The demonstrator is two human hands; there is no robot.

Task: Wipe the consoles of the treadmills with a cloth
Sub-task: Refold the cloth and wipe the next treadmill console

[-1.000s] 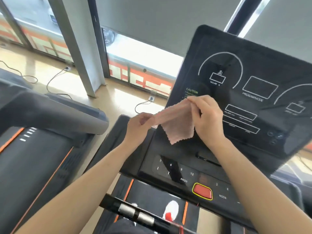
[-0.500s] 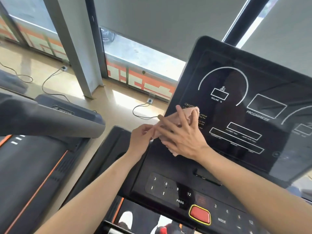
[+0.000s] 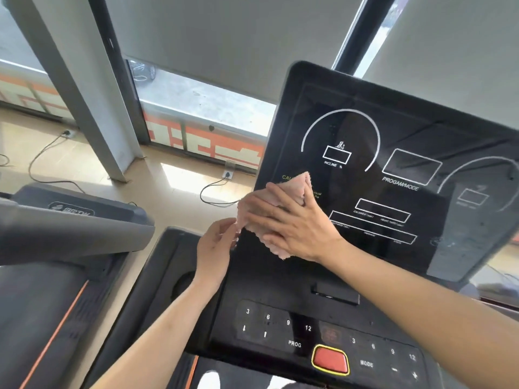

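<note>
Both hands are meeting at the console's [image 3: 393, 130] left edge. The right hand [image 3: 292, 223] is pressing the cloth [image 3: 297, 186] flat with spread fingers. The left hand [image 3: 216, 245] is touching its corner, grip unclear. Most of the panel is stretching rightward and upward, nearest the right hand.

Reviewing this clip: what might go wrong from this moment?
The right hand presses the cloth flat at the lower left edge of the console; part seems to overhang it, so the cloth may slip off. A downward stroke could hit the keypad or red button below.
</note>
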